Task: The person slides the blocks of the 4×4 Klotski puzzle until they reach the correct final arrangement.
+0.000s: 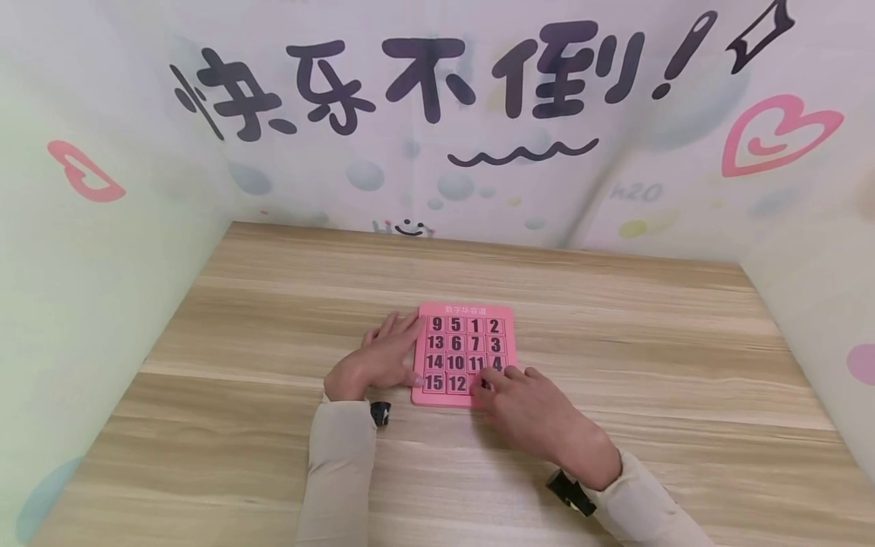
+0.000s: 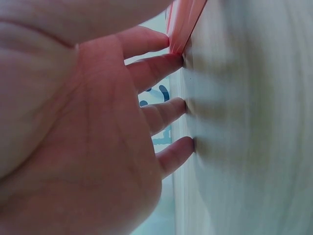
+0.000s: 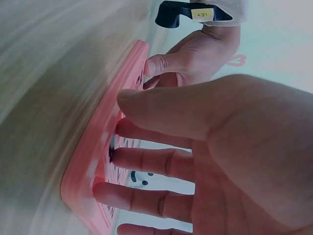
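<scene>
A pink number sliding puzzle (image 1: 506,313) lies flat on the table, its top row of tiles reading 9, 5, 1, 2. My left hand (image 1: 383,361) rests along its left side, thumb near the lower left corner. In the left wrist view, that hand's fingers (image 2: 159,71) are spread, two touching the puzzle's edge (image 2: 185,22) and others the tabletop. My right hand (image 1: 529,414) lies over the lower right corner and hides the tile area there. Its extended fingertips touch the tile face in the right wrist view, with the thumb (image 3: 156,107) over the pink rim (image 3: 80,181).
The wood-grain table (image 1: 273,304) stretches around the puzzle. Behind it hangs a white printed cloth (image 1: 410,152) with large dark lettering, and pale walls stand at both sides. Each wrist wears a black strap device (image 1: 570,492).
</scene>
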A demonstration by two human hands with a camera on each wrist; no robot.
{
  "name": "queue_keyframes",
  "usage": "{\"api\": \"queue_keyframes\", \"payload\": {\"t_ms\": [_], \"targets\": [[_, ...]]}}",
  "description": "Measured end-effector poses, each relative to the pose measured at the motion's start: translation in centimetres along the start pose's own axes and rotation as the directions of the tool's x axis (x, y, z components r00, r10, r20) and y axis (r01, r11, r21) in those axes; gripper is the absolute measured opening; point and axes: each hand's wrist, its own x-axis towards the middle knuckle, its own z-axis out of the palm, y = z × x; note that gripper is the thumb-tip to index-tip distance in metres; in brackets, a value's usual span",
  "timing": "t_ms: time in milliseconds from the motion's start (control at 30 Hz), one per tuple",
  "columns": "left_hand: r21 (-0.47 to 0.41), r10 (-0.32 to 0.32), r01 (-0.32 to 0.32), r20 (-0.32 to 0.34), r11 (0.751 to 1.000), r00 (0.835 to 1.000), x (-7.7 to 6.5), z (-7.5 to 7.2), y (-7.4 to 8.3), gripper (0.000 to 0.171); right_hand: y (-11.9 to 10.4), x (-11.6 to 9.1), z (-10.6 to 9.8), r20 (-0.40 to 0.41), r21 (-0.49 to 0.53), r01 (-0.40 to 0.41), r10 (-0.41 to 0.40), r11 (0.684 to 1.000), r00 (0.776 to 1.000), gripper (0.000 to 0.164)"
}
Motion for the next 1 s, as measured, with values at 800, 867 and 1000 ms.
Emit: {"api": "queue_keyframes", "payload": {"t_ms": [800,867,1000], "targets": [[-0.002,-0.002,0.002,0.004,1.000,1.000,0.0,0.1,-0.1,0.102,0.8,-0.4,-0.6,0.059,0.065,-0.053,0.049,0.996,0.997,0.018],[-0.002,-0.004,0.004,0.002,1.000,1.000,0.0,0.1,0.0,0.102,0.5,-0.2,-0.4,0.027,0.059,-0.029,0.027,0.998,0.999,0.024],[0.002,-0.003,0.003,0.001,1.000,1.000,-0.1,0.0,0.0,0.102,-0.1,0.4,0.1,-0.020,0.035,0.021,-0.021,0.999,1.000,0.036]]}}
